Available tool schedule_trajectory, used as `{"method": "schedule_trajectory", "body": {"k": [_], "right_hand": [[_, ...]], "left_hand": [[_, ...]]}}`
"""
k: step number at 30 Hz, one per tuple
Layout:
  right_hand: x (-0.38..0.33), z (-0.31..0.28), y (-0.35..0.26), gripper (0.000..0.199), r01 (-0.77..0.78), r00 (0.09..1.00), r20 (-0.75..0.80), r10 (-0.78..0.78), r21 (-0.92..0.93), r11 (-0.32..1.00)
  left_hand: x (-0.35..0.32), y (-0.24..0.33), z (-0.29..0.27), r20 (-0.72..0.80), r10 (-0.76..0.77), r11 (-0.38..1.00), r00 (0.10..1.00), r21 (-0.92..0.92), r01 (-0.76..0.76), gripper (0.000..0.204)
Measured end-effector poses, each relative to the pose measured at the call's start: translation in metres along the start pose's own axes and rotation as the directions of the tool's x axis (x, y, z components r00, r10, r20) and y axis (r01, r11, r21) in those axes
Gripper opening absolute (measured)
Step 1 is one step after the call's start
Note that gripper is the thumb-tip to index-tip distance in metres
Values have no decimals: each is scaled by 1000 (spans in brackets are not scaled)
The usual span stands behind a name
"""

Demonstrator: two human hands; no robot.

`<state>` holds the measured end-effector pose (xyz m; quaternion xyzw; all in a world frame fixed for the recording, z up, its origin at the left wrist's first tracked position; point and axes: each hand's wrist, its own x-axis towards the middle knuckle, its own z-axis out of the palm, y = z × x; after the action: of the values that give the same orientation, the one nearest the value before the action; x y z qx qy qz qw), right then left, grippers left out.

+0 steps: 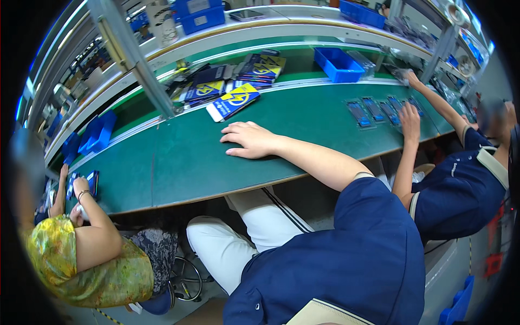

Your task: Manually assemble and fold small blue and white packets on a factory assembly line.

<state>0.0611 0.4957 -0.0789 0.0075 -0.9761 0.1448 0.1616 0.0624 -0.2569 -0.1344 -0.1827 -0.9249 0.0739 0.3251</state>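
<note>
Navy short-sleeved shirt nearest, cream collar at the bottom edge; white trousers just left of it.

From there, left to right. Lower left: co-worker in yellow-green patterned top, hands close to dark blue boxes at the far end of the bench. Above these, blue bins along the rear side.

Upper centre-left: loose heap of blue-and-yellow cartons behind the white rail, some leaning on others. Single blue-and-yellow box in front of the heap, askew, white end toward lower left. Open flap or plain panel: cannot tell. Progress, judging by layout alone: many cartons gathered at the rear, one lying nearer, none in hand. Contents hidden, so no telling how many finished or left.

Centre: right hand palm down on the green bench top, fingers loosely spread, thumb to the lower side. Holding nothing, touching only the bench; near the single box, but apart from it. Left hand out of view, so no reading of its state.

Upper right: open blue bin. Below it, row of flat blue parts, apparently in clear wrap. Far right: second co-worker in navy, one hand beside the row, other near clear bags.
</note>
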Motion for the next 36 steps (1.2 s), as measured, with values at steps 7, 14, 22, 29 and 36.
{"method": "schedule_trajectory", "body": {"k": [7,14,22,29,36], "right_hand": [[3,-1,0,49,-6,999,32,5,25,1000],[2,-6,-9,43,-22,1000,1,22,-47,999],[5,-2,-17,39,11,999,-40,-13,-49,999],[0,-9,-21,41,-59,996,-65,56,-38,998],[-1,-6,-25,42,-83,994,-75,81,-26,996]], "left_hand": [[-90,-33,16,56,-89,995,994,38,87,30],[-168,-45,-10,145,-175,983,974,88,164,29],[-235,-55,-35,227,-238,968,944,136,212,27],[-291,-49,-56,324,-276,958,905,164,233,25],[-287,-49,-26,373,-216,976,903,117,185,24]]}}
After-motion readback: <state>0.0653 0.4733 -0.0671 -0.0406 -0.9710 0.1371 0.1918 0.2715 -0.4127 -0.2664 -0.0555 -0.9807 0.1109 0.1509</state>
